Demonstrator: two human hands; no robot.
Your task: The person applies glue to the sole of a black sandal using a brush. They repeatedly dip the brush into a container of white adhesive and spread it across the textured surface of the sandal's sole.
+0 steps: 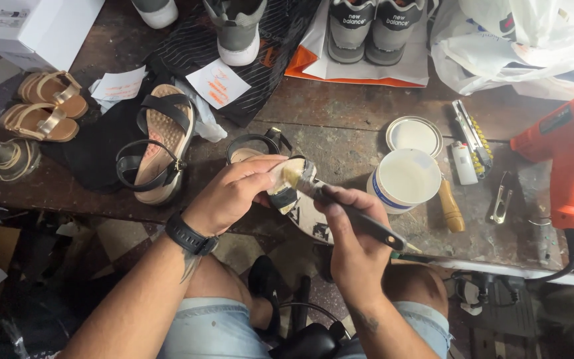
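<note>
My left hand [234,193] grips a black-strapped sandal [286,194] at the workbench's front edge, thumb and fingers pinching its end. My right hand [352,236] holds a dark-handled brush [347,207] whose pale, glue-loaded bristles touch the sandal's sole near my left fingertips. An open white tub of whitish glue [405,178] stands just right of the brush, its round lid [414,135] lying behind it. The matching black sandal [161,143] lies to the left on a dark cloth.
An orange heat gun [566,156] lies at the right. A wooden-handled tool [451,213], a white lighter [463,163] and a utility knife [473,129] sit beside the tub. Grey sneakers [370,30], plastic bags, a white box and gold sandals [41,110] crowd the back and left.
</note>
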